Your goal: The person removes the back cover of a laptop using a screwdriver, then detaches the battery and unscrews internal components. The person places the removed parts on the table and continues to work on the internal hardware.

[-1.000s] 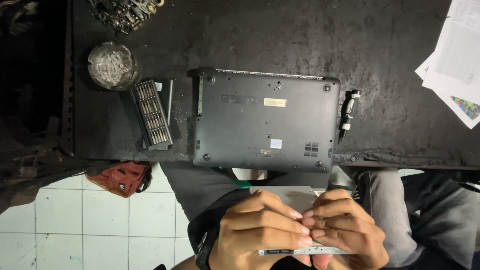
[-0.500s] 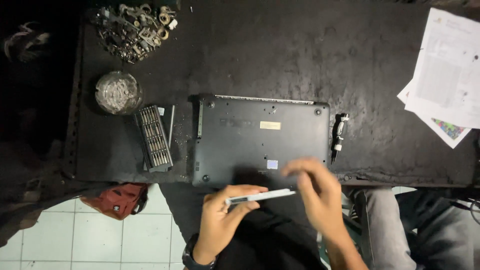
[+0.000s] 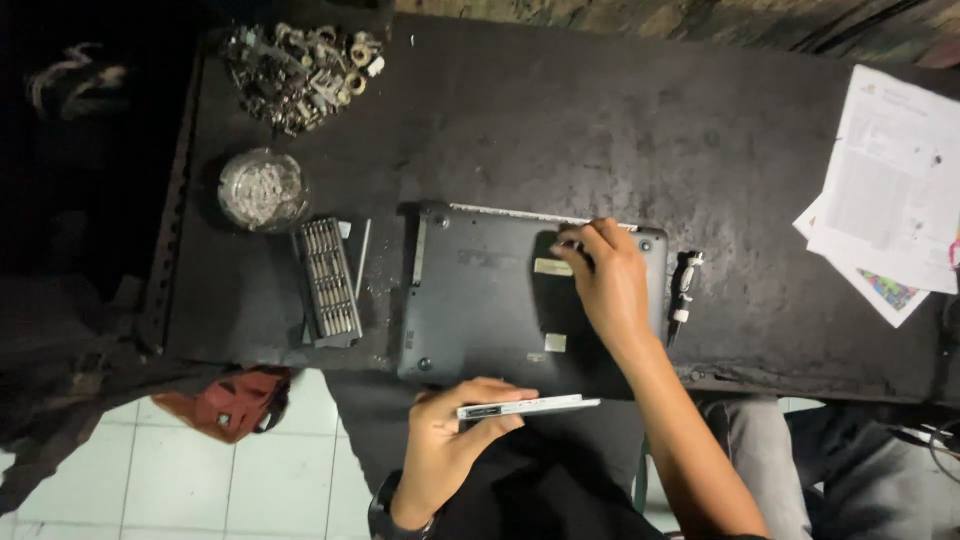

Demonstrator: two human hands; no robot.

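Observation:
A dark grey laptop point(image 3: 480, 300) lies bottom-up on the black table point(image 3: 560, 130). My right hand point(image 3: 605, 280) rests flat on its underside near the far right corner, fingers pointing left at the back edge. My left hand point(image 3: 450, 440) is below the table's front edge and grips a thin silver drive tray point(image 3: 530, 406) by its left end, held level over my lap.
A screwdriver bit case point(image 3: 327, 280) lies left of the laptop. Behind it stand a glass bowl of screws point(image 3: 262, 188) and a pile of metal parts point(image 3: 300, 65). A small tool point(image 3: 682, 285) lies right of the laptop. Papers point(image 3: 890, 190) sit at far right, a red object point(image 3: 235, 400) below.
My hands have separated: the right one left the silver tray and reached forward onto the laptop's underside. The left hand keeps the tray alone. The view has tilted up the table.

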